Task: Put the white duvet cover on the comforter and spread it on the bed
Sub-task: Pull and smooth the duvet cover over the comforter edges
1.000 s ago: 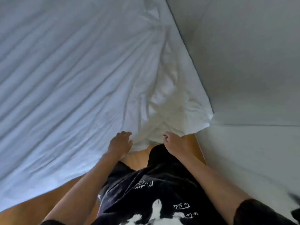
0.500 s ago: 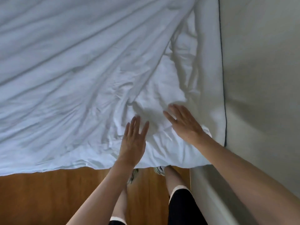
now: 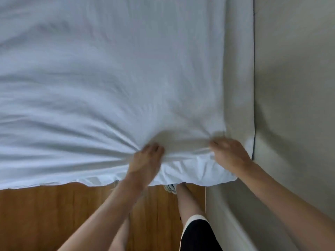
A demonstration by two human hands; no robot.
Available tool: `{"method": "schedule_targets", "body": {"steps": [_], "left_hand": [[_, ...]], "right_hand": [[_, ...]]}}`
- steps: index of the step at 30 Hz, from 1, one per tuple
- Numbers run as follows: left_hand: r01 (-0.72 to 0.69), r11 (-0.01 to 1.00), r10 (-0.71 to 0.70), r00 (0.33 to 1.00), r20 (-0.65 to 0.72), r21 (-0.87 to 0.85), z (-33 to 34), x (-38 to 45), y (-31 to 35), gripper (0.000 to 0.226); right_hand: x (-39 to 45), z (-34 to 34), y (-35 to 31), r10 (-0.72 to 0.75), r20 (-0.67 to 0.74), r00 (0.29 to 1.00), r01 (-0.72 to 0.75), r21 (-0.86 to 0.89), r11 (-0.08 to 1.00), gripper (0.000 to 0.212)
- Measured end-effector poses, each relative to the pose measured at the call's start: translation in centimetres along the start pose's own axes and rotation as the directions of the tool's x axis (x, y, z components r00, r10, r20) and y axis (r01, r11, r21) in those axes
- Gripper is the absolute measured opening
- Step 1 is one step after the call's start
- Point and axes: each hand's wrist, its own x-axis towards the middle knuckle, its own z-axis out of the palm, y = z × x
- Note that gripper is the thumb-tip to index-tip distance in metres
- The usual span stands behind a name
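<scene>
Gripping the white duvet cover (image 3: 108, 78) near its lower right corner, both hands bunch fabric in curled fingers: left hand (image 3: 146, 158) with creases fanning out leftward, right hand (image 3: 229, 156) just beside the corner at the wall (image 3: 293, 87). Cover lies spread across the bed, its near edge hanging over the wood floor (image 3: 45, 218). Bare leg (image 3: 188, 201), black shorts (image 3: 197, 236) and a shoe (image 3: 170, 188) below, image slightly blurred

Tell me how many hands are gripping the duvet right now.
2: the left hand bunches the duvet cover near its edge; the right hand grips it by the wall-side corner.
</scene>
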Motion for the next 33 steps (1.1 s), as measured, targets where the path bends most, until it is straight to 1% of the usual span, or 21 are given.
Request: {"method": "schedule_targets", "body": {"steps": [2, 3, 5, 7, 9, 11, 12, 14, 16, 17, 19, 20, 21, 22, 23, 24, 25, 26, 28, 30, 33], "left_hand": [[0.02, 0.998, -0.011, 0.984, 0.175, -0.052, 0.8, -2.2, 2.7, 0.023], [0.01, 0.998, 0.006, 0.973, 0.229, -0.066, 1.2, -3.7, 3.8, 0.024], [-0.042, 0.992, 0.075, 0.952, 0.298, -0.116, 1.7, -6.7, 5.8, 0.028], [-0.087, 0.991, 0.12, 0.924, 0.364, -0.104, 2.3, -9.4, 7.2, 0.024], [-0.085, 0.992, 0.116, 0.905, 0.409, -0.093, 3.2, -10.8, 7.2, 0.016], [-0.029, 0.995, 0.07, 0.876, 0.477, -0.091, 4.1, -11.3, 6.1, 0.043], [0.003, 0.997, 0.034, 0.866, 0.499, -0.073, 4.2, -11.2, 5.4, 0.051], [-0.038, 0.999, 0.027, 0.854, 0.519, 0.011, 3.8, -11.1, 4.3, 0.055], [-0.07, 0.996, 0.031, 0.858, 0.512, 0.057, 3.7, -11.1, 3.1, 0.052], [-0.086, 0.995, 0.052, 0.877, 0.478, 0.049, 3.5, -11.0, 2.5, 0.046], [-0.135, 0.99, 0.143, 0.894, 0.425, -0.05, 3.2, -10.8, 1.6, 0.03], [-0.159, 0.982, 0.185, 0.909, 0.374, -0.098, 3.0, -10.7, 1.3, 0.023], [-0.181, 0.975, 0.212, 0.931, 0.296, -0.129, 2.9, -10.6, 1.0, 0.018], [-0.193, 0.971, 0.221, 0.952, 0.211, -0.142, 2.6, -10.3, 0.8, 0.015], [-0.194, 0.969, 0.216, 0.965, 0.147, -0.151, 2.0, -9.8, 0.6, 0.018], [-0.178, 0.972, 0.191, 0.978, 0.08, -0.15, 1.5, -9.1, 0.5, 0.026], [-0.153, 0.979, 0.154, 0.988, -0.001, -0.137, 1.1, -8.4, 0.2, 0.035], [-0.118, 0.986, 0.109, 0.991, -0.082, -0.115, 0.9, -7.6, -0.3, 0.042], [-0.016, 0.995, -0.004, 0.981, -0.192, -0.1, 0.0, -5.7, -1.4, 0.047], [0.107, 0.992, -0.119, 0.956, -0.267, -0.059, -1.2, -3.7, -2.8, 0.045], [0.308, 0.951, -0.287, 0.91, -0.3, 0.025, -2.2, -1.9, -5.4, 0.049]], "right_hand": [[-4.5, 0.2, -1.4, 0.107, 0.034, 0.994, -0.108, 0.033, 0.994, 0.02], [-6.8, 0.4, -2.3, 0.145, 0.067, 0.987, -0.148, 0.048, 0.988, 0.022], [-11.2, 1.1, -3.9, 0.173, 0.135, 0.976, -0.183, 0.063, 0.981, 0.029], [-13.9, 1.5, -4.9, 0.186, 0.216, 0.959, -0.208, 0.082, 0.975, 0.029], [-14.4, 2.2, -5.1, 0.217, 0.261, 0.941, -0.248, 0.09, 0.965, 0.029], [-12.7, 2.8, -5.2, 0.256, 0.307, 0.917, -0.284, 0.049, 0.958, 0.028], [-11.6, 2.9, -5.3, 0.272, 0.338, 0.901, -0.293, 0.012, 0.956, 0.029], [-10.1, 3.1, -5.6, 0.258, 0.431, 0.865, -0.266, -0.041, 0.963, 0.029], [-9.8, 3.3, -6.1, 0.19, 0.512, 0.838, -0.23, 0.015, 0.973, 0.033], [-9.7, 3.2, -6.5, 0.129, 0.525, 0.841, -0.195, 0.073, 0.978, 0.028], [-8.9, 2.8, -7.9, -0.011, 0.468, 0.884, -0.09, 0.193, 0.977, 0.012], [-8.0, 2.4, -8.9, -0.048, 0.387, 0.921, -0.043, 0.224, 0.974, 0.007], [-6.9, 2.2, -9.7, -0.054, 0.274, 0.96, -0.009, 0.223, 0.975, 0.009], [-5.5, 2.2, -10.2, -0.042, 0.148, 0.988, 0.012, 0.198, 0.98, 0.013], [-3.9, 2.1, -10.5, -0.002, 0.044, 0.999, -0.005, 0.166, 0.986, 0.018], [-2.3, 2.1, -10.4, 0.058, -0.023, 0.998, -0.054, 0.14, 0.989, 0.022], [-0.6, 2.1, -10.1, 0.122, -0.052, 0.991, -0.115, 0.127, 0.985, 0.028], [1.0, 2.0, -9.7, 0.178, -0.061, 0.982, -0.17, 0.123, 0.978, 0.034], [3.9, 1.7, -8.8, 0.261, -0.08, 0.962, -0.253, 0.101, 0.962, 0.044], [6.3, 1.2, -8.0, 0.311, -0.081, 0.947, -0.306, 0.075, 0.949, 0.051], [6.9, 2.4, -5.8, 0.376, 0.011, 0.927, -0.376, 0.039, 0.926, 0.055]]}}
